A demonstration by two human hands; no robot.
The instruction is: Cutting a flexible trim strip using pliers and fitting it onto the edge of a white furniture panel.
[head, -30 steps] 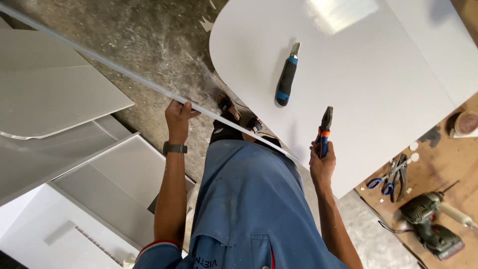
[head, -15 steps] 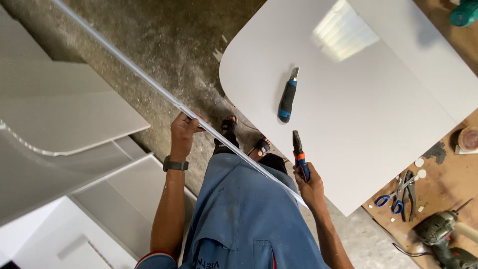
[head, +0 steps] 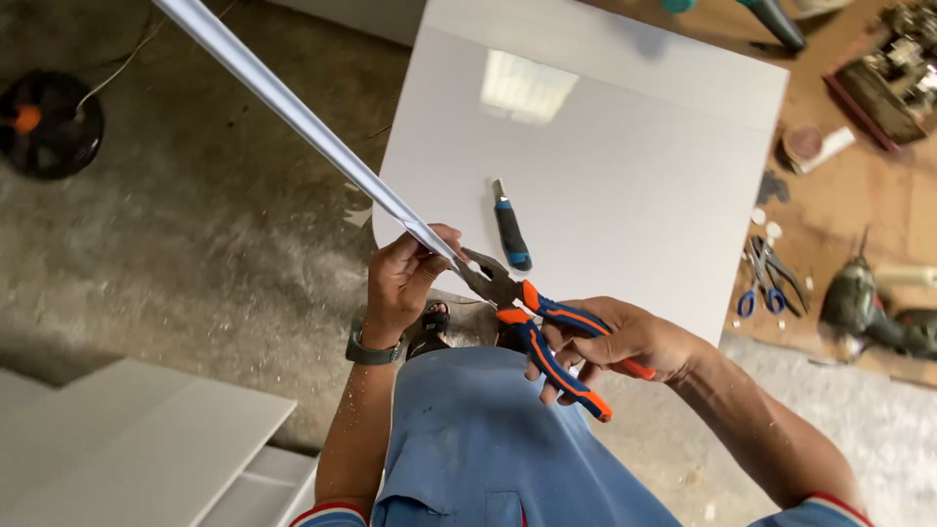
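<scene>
My left hand grips the near end of a long white strip that runs up to the upper left. My right hand holds pliers with blue and orange handles; their dark jaws meet the strip's end right by my left fingers. A utility knife with a blue and black body lies on the white panel just beyond the pliers. A dark watch sits on my left wrist.
Brown board at right carries scissors, a power drill, a tape roll and small parts. A round black object sits on the concrete floor upper left. White panels are stacked lower left.
The strip's end has been pulled toward me, off the panel edge. My right hand has brought the pliers up to the strip's end beside my left hand.
</scene>
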